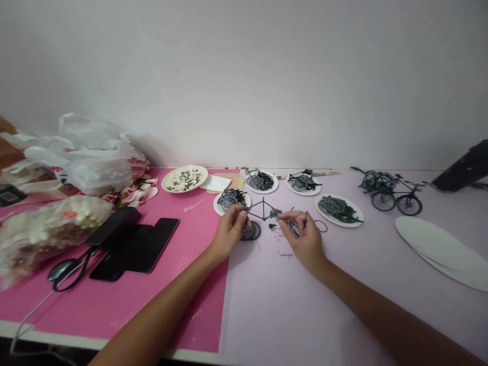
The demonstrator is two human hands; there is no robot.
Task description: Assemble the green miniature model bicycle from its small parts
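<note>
A dark model bicycle frame (263, 208) is held up between my two hands above the table. My left hand (229, 234) pinches its left end. My right hand (307, 241) is closed at its right end, by a small dark green part (276, 214); the fingertips partly hide the contact. Model bicycle wheels (250, 231) lie beside my left fingers. Below the frame, tiny pins and screws (285, 254) are scattered on the pale sheet. A thin dark ring (322, 226) lies right of my right hand.
Several plates of bicycle parts (360, 208) stand behind my hands. Assembled model bicycles (409, 204) are at the right, with stacked white plates (430, 239) nearer. Phones (152, 246), plastic bags (99, 162) and a bowl of small pieces (202, 173) occupy the left.
</note>
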